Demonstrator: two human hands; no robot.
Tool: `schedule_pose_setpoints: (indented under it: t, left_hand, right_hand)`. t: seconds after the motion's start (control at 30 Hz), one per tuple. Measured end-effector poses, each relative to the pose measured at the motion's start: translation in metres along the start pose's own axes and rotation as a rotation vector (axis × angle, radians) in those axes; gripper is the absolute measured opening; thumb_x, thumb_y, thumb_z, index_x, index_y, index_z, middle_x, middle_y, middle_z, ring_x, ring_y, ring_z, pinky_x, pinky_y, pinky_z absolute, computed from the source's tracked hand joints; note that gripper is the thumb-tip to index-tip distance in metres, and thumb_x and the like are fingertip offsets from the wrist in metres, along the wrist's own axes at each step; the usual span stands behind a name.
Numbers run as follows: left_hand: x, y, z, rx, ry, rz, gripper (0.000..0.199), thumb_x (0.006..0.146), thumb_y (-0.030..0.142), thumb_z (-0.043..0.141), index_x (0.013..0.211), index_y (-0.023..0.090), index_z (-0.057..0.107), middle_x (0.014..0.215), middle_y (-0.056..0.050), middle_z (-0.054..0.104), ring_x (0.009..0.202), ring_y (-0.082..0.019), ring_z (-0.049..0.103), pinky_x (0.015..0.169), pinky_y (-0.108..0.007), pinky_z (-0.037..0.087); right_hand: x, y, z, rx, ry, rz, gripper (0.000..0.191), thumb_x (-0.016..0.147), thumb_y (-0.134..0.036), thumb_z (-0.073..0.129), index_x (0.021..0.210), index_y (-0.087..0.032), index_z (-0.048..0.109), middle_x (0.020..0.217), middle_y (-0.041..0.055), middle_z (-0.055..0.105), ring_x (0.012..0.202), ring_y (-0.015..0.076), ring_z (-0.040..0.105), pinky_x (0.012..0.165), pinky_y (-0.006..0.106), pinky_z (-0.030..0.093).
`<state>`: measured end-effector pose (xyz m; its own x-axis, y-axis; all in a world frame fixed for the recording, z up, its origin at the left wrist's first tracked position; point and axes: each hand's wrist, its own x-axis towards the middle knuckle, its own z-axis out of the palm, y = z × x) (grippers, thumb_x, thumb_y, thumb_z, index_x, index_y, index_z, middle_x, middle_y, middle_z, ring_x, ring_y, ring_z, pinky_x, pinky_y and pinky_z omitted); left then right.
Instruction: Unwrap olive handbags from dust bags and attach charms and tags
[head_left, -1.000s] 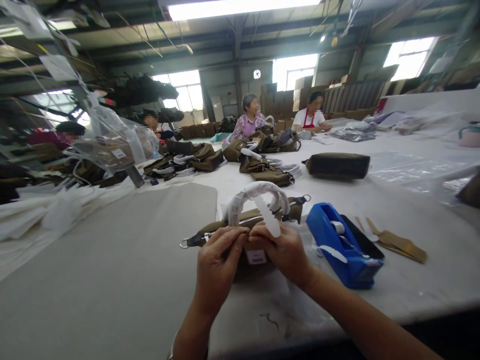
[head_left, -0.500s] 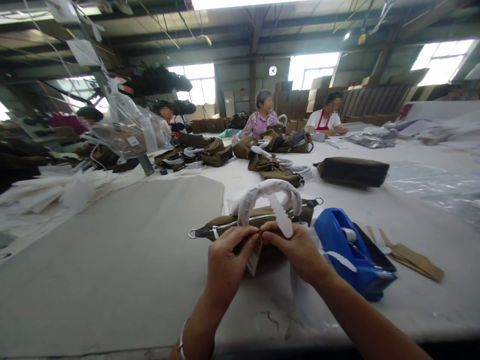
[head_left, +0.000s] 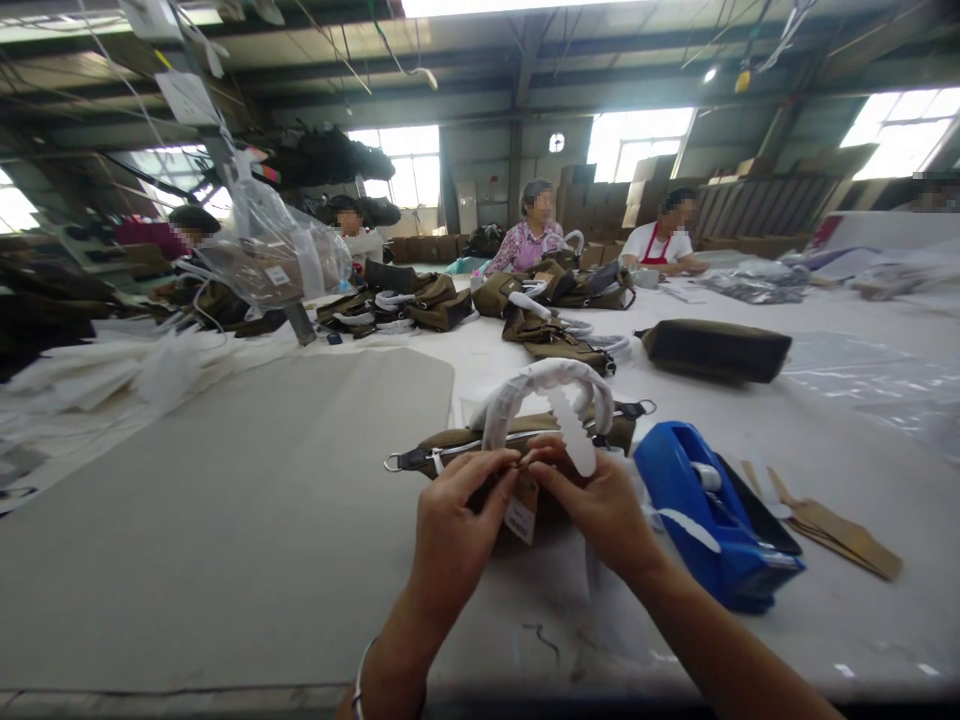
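Two bare hands at one hang tag, olive handbag just beyond

Left hand point(head_left: 461, 510): thumb to forefinger, clenched on a small tan piece point(head_left: 523, 464) at the top of the kraft hang tag point(head_left: 521, 512). Right hand point(head_left: 606, 500): pinches the same piece from the other side. Cord or tag edge: cannot tell.

Tag position: below the fingertips, in front of the olive handbag point(head_left: 450, 440), slightly tilted, barcode label outward. Handbag on the worktable point(head_left: 480, 630): silver zip point(head_left: 465, 448) along the top, looped handles point(head_left: 555, 374) in white wrap, D-ring point(head_left: 391, 463) at left end.

White notched strip point(head_left: 576, 435): overlaps right hand's fingers; held or loose, cannot tell.

Right of right hand: blue tape dispenser point(head_left: 705, 540), second notched strip point(head_left: 691, 530) against its left face; beyond, flat tan strips point(head_left: 847, 535). Farther back: dark olive bag point(head_left: 720, 350), heaped handbags point(head_left: 528, 325), co-workers point(head_left: 521, 247).
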<state>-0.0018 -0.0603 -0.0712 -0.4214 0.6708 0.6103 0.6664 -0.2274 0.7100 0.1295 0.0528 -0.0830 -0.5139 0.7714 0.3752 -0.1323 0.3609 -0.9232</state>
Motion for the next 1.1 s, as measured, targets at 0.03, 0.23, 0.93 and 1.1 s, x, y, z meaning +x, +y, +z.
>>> schedule_pose_setpoints:
  t: [0.03,0.23,0.93,1.1]
  left_hand:
    - [-0.0008,-0.0005,-0.0001,0.007,0.004,-0.012,0.018,0.089,0.018,0.072,0.106,0.024,0.076,0.099,-0.001,0.077,0.09,-0.017,0.072,0.086,-0.026,0.056]
    - [-0.0039,-0.0033,-0.0001,0.031,-0.01,-0.023,0.029,0.088,0.015,0.071,0.116,0.025,0.071,0.096,0.001,0.076,0.089,-0.016,0.072,0.086,-0.025,0.054]
    - [-0.0031,-0.0038,-0.0009,0.064,-0.005,-0.023,0.034,0.088,0.012,0.071,0.118,0.028,0.068,0.095,0.004,0.074,0.087,-0.013,0.07,0.086,-0.024,0.052]
    - [-0.0044,-0.0043,-0.0002,0.07,-0.028,-0.014,0.036,0.089,0.012,0.07,0.12,0.03,0.067,0.095,0.006,0.074,0.088,-0.012,0.07,0.087,-0.024,0.052]
  right_hand:
    - [-0.0007,-0.0001,0.0,-0.035,0.019,-0.024,0.016,0.081,-0.035,0.079,0.094,-0.026,0.077,0.098,0.0014,0.078,0.089,0.0224,0.072,0.083,0.033,0.059]
    - [-0.0025,-0.0016,-0.002,-0.124,0.012,-0.111,0.003,0.085,-0.028,0.075,0.084,-0.028,0.079,0.085,-0.0026,0.078,0.081,0.0198,0.073,0.076,0.029,0.057]
    - [0.0001,-0.0047,-0.0064,-0.268,-0.067,-0.199,0.008,0.091,-0.019,0.067,0.09,-0.026,0.072,0.092,-0.0036,0.075,0.087,0.0164,0.07,0.082,0.026,0.052]
    - [-0.0016,-0.0039,-0.0061,-0.317,-0.08,-0.284,0.012,0.092,-0.016,0.065,0.09,-0.026,0.072,0.09,-0.0037,0.075,0.085,0.0154,0.07,0.081,0.025,0.053]
